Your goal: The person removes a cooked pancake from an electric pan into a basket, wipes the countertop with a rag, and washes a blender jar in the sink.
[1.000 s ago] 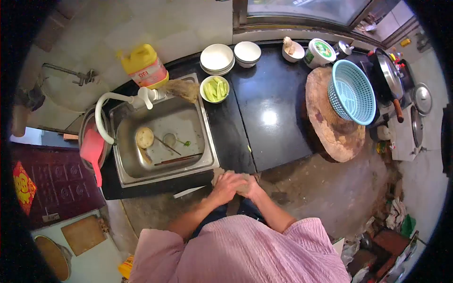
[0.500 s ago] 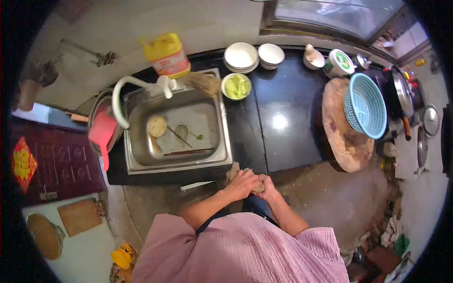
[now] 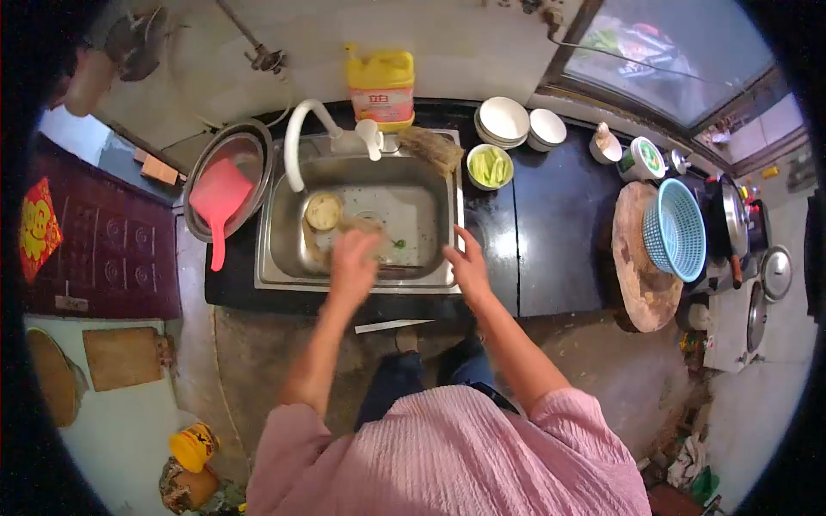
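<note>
My left hand (image 3: 353,262) reaches over the steel sink (image 3: 268,273), smeared by motion. At its fingers is a beige cloth (image 3: 368,228), blurred and partly hidden. At the sink's right rim, my right hand (image 3: 469,265) has its fingers apart and holds nothing. A round, pale object (image 3: 324,211) lies in the basin at the left, its kind unclear. Near the drain is a small green leaf scrap (image 3: 399,243). The white faucet (image 3: 297,142) arches over the left side of the basin. A brown, fibrous bundle (image 3: 433,150) rests on the back right corner of the rim.
A pink dipper (image 3: 222,193) lies in a metal basin (image 3: 200,225) left of the sink. Behind stands a yellow jug (image 3: 380,86). To the right are a bowl of green pieces (image 3: 490,166), stacked white bowls (image 3: 503,119), a wooden board (image 3: 632,279) and a blue basket (image 3: 674,230).
Both hands held the cloth together in front of the counter. Now they are apart: the left has moved into the sink with the cloth, the right to the rim. The view has shifted.
</note>
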A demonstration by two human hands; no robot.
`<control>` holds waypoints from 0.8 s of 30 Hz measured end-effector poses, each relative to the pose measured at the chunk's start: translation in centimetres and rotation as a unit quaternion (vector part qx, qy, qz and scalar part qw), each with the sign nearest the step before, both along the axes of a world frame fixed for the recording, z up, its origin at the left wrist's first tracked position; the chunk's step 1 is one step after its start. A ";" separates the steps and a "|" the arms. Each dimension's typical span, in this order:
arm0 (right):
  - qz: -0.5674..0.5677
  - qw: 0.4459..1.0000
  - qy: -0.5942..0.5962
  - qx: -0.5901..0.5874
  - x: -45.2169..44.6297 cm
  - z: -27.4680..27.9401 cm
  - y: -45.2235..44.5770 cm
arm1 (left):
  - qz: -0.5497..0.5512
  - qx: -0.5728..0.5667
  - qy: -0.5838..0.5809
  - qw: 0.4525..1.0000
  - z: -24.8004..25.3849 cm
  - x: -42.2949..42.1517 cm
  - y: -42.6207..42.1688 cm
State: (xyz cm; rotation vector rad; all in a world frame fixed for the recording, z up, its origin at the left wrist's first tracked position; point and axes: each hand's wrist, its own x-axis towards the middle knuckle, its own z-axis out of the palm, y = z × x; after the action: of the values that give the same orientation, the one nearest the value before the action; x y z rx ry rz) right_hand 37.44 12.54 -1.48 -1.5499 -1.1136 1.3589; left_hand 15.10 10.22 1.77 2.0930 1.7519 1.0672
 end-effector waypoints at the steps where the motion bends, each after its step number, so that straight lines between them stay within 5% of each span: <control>1: -0.028 0.994 0.055 -0.095 0.2 1.9 -1.2 | -0.050 0.001 0.008 0.999 -0.6 1.2 -1.2; 4: -0.095 0.989 0.072 -0.092 2.2 -5.0 -3.5 | -0.105 -0.130 0.126 0.978 -2.7 6.8 -6.3; 6: -0.085 0.992 0.043 -0.082 1.8 -5.0 -5.1 | -0.164 0.001 0.138 0.977 -8.3 7.7 -9.7; 12: -0.034 0.989 0.080 -0.120 1.0 -3.9 -6.3 | -0.026 0.016 0.138 0.990 -10.5 -6.9 -11.6; 13: -0.026 0.989 0.084 -0.119 0.6 -3.7 -6.3 | 0.091 -0.049 -0.001 0.995 -8.4 -9.5 -11.6; 16: -0.003 0.988 0.091 -0.121 -0.5 -2.8 -7.1 | 0.146 0.076 0.116 0.980 -5.6 -20.9 -11.5; 18: 0.019 0.988 0.098 -0.121 -1.6 -2.1 -7.4 | 0.178 0.101 0.002 0.979 -2.8 -26.1 -11.0; 19: 0.024 0.987 0.103 -0.120 -2.0 -1.8 -7.4 | 0.353 0.110 0.052 0.928 -4.1 -29.1 -12.6; 22: 0.047 0.982 0.125 -0.133 -2.4 -1.6 -8.5 | 0.603 -0.076 0.063 0.791 -6.9 -37.3 -14.2; 24: 0.066 0.975 0.156 -0.145 -1.9 -2.2 -9.1 | 0.578 -0.008 -0.096 0.810 -5.2 -39.2 -13.9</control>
State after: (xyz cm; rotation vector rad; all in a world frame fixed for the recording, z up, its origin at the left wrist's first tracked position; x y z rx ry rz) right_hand 35.58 3.45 -3.64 -1.4120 -0.8628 1.8514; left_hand -24.11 -3.67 -3.39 0.6409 2.8946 1.3659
